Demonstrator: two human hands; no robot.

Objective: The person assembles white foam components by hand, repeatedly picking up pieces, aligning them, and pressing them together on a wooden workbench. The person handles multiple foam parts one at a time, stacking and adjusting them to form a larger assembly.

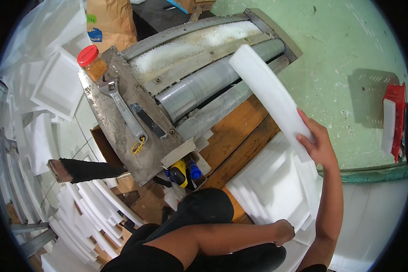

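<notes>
White foam strip (267, 93): slants across the right-centre, far end above the metal roller (192, 93), near end in the right hand (316, 141). Contact between strip and roller: cannot tell. Right hand gripping, thumb on one side, fingers on the other; holding by the near end probably keeps the hand clear of the roller while letting the strip reach over it. Left hand (284, 231) is low, beside the foam stack (269, 181); it looks curled, but its fingers are hidden, so grip undetermined. Stack lies just near of the wooden planks (235, 122), presumably for easy reach. White granules (167, 56) line the far side of the roller. To the left, an adjustable wrench (126, 113) and red-lidded jar (94, 63) rest on the metal plate (118, 152), likely parked there as handy flat space. Far right: red basket (398, 122).
</notes>
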